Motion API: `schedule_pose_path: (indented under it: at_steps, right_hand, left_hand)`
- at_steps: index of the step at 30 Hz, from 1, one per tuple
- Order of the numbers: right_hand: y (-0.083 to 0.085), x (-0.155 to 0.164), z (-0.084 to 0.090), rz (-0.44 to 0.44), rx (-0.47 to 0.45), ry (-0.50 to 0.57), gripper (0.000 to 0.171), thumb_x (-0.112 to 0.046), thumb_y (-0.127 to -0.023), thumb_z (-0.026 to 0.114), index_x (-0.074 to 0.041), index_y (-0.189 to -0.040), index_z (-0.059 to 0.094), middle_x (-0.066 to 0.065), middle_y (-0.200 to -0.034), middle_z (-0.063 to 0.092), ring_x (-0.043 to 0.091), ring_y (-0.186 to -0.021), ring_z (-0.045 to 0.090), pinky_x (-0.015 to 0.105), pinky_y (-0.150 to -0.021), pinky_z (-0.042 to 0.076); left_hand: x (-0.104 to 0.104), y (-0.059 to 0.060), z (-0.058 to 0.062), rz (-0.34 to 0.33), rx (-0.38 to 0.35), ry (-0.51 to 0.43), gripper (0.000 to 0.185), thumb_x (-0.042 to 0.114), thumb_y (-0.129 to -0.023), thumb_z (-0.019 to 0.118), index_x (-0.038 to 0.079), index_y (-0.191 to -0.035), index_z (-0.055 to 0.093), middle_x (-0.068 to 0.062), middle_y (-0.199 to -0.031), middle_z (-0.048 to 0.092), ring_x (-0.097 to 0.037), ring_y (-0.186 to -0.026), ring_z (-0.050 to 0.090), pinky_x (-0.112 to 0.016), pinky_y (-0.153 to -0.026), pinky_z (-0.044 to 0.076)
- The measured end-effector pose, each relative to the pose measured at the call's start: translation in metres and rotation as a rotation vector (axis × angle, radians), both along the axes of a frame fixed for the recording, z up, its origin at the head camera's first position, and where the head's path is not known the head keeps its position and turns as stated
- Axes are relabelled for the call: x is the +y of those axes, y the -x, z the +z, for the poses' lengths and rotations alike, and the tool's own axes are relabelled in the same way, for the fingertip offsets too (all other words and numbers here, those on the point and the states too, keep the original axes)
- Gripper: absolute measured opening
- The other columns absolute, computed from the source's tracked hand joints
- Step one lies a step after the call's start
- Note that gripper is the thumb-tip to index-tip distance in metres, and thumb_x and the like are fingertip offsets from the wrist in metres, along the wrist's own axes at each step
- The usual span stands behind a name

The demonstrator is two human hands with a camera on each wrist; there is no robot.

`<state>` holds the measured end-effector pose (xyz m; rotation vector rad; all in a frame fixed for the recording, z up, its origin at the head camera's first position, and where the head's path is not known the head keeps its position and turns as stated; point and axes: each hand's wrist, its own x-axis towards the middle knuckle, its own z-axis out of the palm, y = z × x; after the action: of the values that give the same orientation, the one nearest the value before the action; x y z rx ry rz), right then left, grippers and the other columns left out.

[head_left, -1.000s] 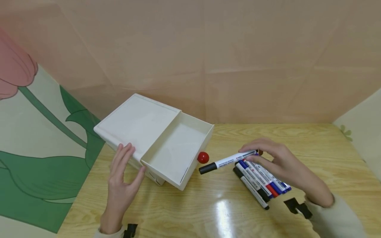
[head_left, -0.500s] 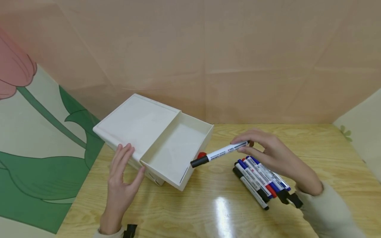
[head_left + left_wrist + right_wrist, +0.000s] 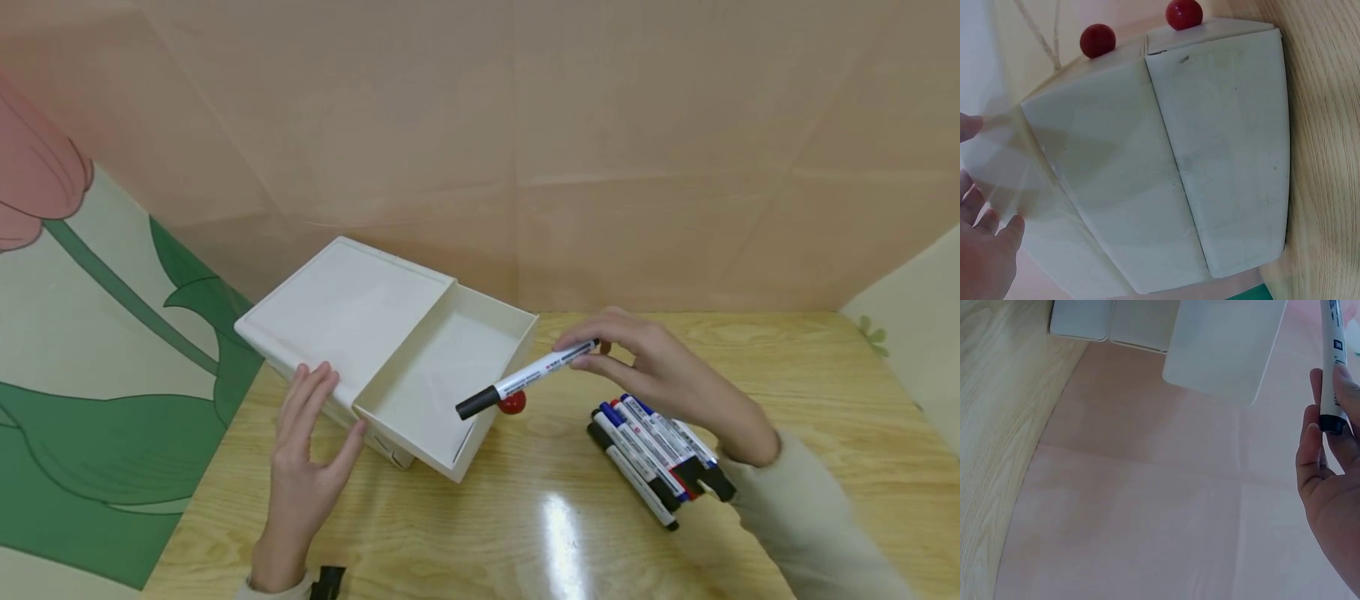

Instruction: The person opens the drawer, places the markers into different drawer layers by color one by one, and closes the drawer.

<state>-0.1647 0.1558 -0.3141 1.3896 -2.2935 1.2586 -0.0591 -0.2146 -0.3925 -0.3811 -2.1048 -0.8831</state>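
Where pink wall (image 3: 675,125) backs wooden table (image 3: 525,533), white drawer box (image 3: 352,308) stands.

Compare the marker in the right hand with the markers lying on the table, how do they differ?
The held marker is lifted, pinched by the right hand, its black cap tilted down over the open drawer. The markers on the table lie flat, side by side, with black, blue and red caps. Both have white barrels.

Matt white plastic drawer box (image 3: 352,308); glossy wood-grain table (image 3: 570,533); smooth plastic marker (image 3: 525,379).
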Motion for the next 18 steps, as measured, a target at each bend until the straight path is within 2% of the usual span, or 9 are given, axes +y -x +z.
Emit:
schedule_pose_path:
  at_steps: [9, 15, 18]
  right_hand:
    - [0.011, -0.013, 0.004, -0.017, -0.024, -0.084, 0.032, 0.004, -0.085, 0.071, -0.015, -0.111, 0.071, -0.007, -0.103, 0.072, 0.005, -0.087, 0.053, 0.020, -0.074, 0.048]
    - [0.017, -0.023, 0.009, -0.003, -0.011, -0.127, 0.030, -0.001, -0.087, 0.071, -0.018, -0.111, 0.070, -0.008, -0.108, 0.072, 0.007, -0.098, 0.056, 0.029, -0.085, 0.048]
    - [0.019, -0.027, 0.010, 0.016, 0.008, -0.129, 0.030, -0.001, -0.086, 0.072, -0.016, -0.111, 0.070, -0.005, -0.109, 0.072, 0.008, -0.099, 0.057, 0.029, -0.086, 0.049]
  left_hand:
    - [0.000, 0.000, 0.001, 0.001, 0.006, 0.003, 0.056, 0.033, -0.094, 0.064, -0.004, -0.135, 0.056, -0.025, -0.142, 0.053, -0.036, -0.146, 0.034, -0.035, -0.127, 0.024]
    - [0.001, -0.002, 0.001, 0.008, 0.009, 0.008, 0.057, 0.037, -0.095, 0.062, -0.004, -0.135, 0.056, -0.025, -0.141, 0.054, -0.035, -0.146, 0.035, -0.033, -0.127, 0.025]
    - [0.001, -0.002, 0.001, 0.013, 0.007, 0.010, 0.058, 0.039, -0.096, 0.061, -0.004, -0.134, 0.057, -0.025, -0.141, 0.054, -0.036, -0.146, 0.035, -0.033, -0.127, 0.025]
